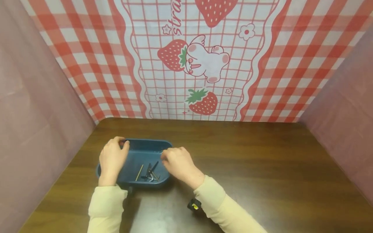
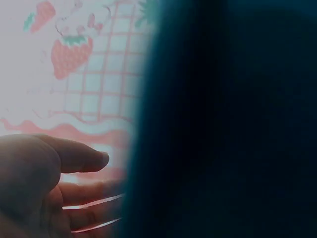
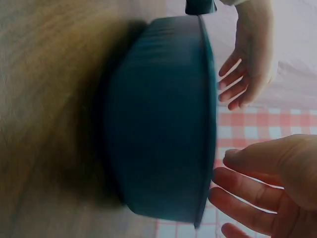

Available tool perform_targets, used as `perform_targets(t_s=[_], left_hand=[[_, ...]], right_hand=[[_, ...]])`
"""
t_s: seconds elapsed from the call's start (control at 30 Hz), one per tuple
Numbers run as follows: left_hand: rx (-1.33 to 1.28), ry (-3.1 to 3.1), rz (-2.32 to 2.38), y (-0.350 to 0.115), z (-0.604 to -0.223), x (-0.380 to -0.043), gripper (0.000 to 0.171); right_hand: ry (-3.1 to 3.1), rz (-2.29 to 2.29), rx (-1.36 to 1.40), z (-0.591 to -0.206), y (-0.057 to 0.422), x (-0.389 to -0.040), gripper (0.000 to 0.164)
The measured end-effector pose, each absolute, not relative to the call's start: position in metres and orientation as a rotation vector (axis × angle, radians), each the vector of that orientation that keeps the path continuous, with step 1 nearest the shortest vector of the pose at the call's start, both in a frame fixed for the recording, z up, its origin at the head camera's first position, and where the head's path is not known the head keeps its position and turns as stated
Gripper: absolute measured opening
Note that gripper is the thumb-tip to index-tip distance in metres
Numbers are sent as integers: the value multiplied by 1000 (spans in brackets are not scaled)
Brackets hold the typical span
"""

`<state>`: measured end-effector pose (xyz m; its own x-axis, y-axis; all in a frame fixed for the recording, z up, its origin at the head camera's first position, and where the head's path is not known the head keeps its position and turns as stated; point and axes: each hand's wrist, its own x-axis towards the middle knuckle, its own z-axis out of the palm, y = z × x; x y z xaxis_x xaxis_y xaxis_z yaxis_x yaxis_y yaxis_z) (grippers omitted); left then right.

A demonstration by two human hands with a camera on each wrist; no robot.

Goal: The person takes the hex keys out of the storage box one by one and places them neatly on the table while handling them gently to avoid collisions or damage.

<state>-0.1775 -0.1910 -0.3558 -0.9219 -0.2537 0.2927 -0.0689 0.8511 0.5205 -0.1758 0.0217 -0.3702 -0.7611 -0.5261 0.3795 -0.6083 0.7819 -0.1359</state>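
A blue tray [image 1: 131, 161] with raised walls stands on the left part of the table. Inside it lie a thin brass-coloured stick [image 1: 139, 172], some dark slim pieces [image 1: 153, 166] and a bent silver piece [image 1: 151, 178], too small to name surely. My left hand [image 1: 112, 160] is over the tray's left side, fingers loosely bent near the rim. At the right rim is my right hand [image 1: 179, 163]; in the right wrist view its relaxed fingers [image 3: 247, 193] are close to the rim, and contact is unclear. The tray's wall [image 2: 223, 124] fills much of the left wrist view.
Brown wooden table [image 1: 262, 168] extends to the right of the tray. A red-and-white checked cloth [image 1: 291, 64] with strawberries hangs behind, and pink cloths [image 1: 38, 97] hang at both sides. A small black device [image 1: 194, 204] sits under the right wrist.
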Motion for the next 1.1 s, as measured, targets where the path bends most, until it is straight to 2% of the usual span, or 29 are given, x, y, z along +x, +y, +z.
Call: perform_targets(t_s=[0.33, 0.7, 1.1], left_hand=[[458, -2787, -709, -217, -366, -179, 44], [613, -2855, -765, -238, -371, -176, 53], [569, -2999, -772, -249, -377, -176, 56]], right_hand=[[-2790, 152, 958, -383, -6, -168, 13], [-2936, 109, 992, -389, -28, -174, 4], [-3023, 88, 976, -392, -39, -179, 19]])
